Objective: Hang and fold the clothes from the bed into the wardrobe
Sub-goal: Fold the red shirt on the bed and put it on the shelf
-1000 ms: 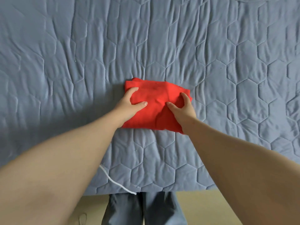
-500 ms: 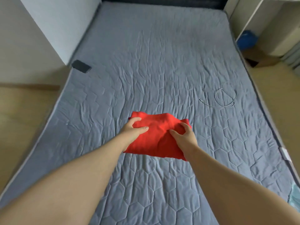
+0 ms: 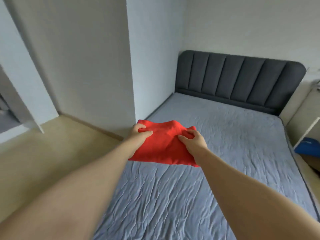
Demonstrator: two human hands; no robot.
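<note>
Both hands grip one folded red garment [image 3: 161,148], held up in the air in front of the person, over the left part of the bed [image 3: 225,135]. The left hand [image 3: 138,133] has its fingers curled over the garment's left edge with the thumb pressed on top, bunching the cloth there. The right hand [image 3: 194,140] pinches the right edge in the same manner, thumb on top and fingers tucked round the fold. Between them the fabric humps up a little, and its near edge hangs as a fairly straight line below the wrists. The bed wears a grey-blue quilted cover, wrinkled along its length. A dark grey padded headboard [image 3: 242,78] with upright channels stands at the far end against the wall. A white pillar [image 3: 147,58] rises just beside the bed's left side, and pale floor [image 3: 52,153] spreads to the left of it. To the right of the bed stands a white unit [image 3: 303,118], with a blue object [image 3: 308,146] low down beside it; what that object is cannot be told.
</note>
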